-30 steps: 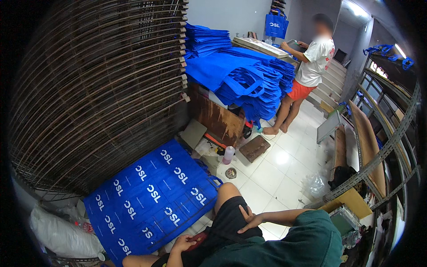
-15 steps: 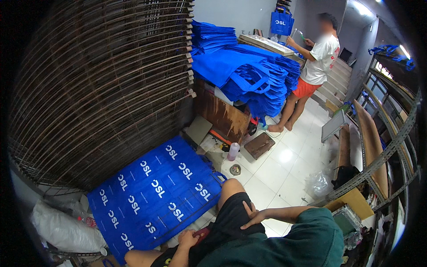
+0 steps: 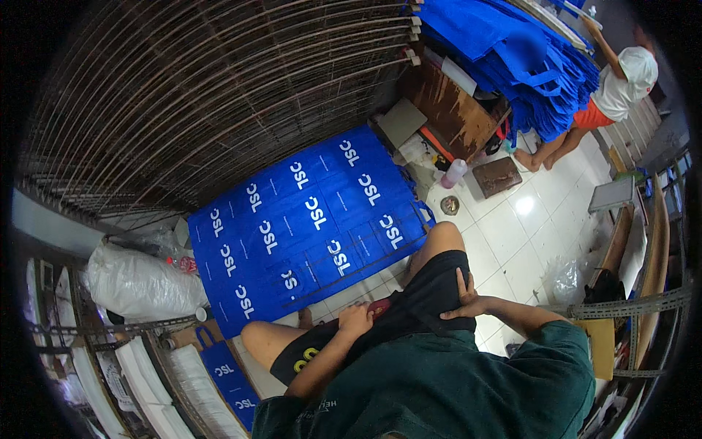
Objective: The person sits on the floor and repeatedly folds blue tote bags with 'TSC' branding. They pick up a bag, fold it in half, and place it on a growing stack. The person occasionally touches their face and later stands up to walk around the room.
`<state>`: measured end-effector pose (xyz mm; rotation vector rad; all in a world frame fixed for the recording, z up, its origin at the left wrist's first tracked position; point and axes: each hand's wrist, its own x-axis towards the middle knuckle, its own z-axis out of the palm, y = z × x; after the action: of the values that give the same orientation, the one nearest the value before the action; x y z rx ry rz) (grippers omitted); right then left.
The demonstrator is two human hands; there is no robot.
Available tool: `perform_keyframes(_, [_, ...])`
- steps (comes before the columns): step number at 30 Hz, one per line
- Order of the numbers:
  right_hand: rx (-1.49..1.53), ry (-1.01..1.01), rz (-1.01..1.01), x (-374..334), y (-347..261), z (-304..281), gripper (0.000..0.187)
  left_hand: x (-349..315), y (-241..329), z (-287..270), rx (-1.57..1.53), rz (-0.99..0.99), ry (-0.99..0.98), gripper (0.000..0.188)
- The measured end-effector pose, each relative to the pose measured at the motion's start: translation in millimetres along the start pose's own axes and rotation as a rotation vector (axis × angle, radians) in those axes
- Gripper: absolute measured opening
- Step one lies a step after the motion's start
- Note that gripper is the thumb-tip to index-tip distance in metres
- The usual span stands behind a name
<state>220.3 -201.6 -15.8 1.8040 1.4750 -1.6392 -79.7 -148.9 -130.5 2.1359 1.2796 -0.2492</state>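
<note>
A pinkish bottle stands on the tiled floor; just right of the bottle lies a brown slab, just nearer than it a small round dish; well left of it are a wire rack and a white wrapped bundle; to its right, clear plastic

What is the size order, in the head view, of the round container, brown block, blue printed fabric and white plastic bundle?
Largest to smallest:
blue printed fabric
white plastic bundle
brown block
round container
</note>
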Motion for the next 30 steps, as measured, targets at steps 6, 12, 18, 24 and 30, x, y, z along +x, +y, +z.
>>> perform_keyframes(6, [0.044,-0.018,0.015,13,-16,-19,0.126,1,-15,-3,-0.140,0.132,-0.221,0.057])
perform_keyframes(12, [0.162,-0.046,0.055,9,-25,-25,0.124,20,-16,3,-0.086,0.169,-0.469,0.071])
perform_keyframes(18, [0.325,-0.025,0.083,-30,-35,-15,0.121,-1,-18,-16,-0.050,0.241,-0.619,0.072])
perform_keyframes(24, [0.586,0.065,0.081,-102,-45,-3,0.119,-25,-41,-74,-0.053,0.203,-0.776,0.070])
perform_keyframes(30, [1.231,0.430,0.051,-157,-39,31,0.092,-11,-38,-145,-0.084,0.090,-0.904,0.068])
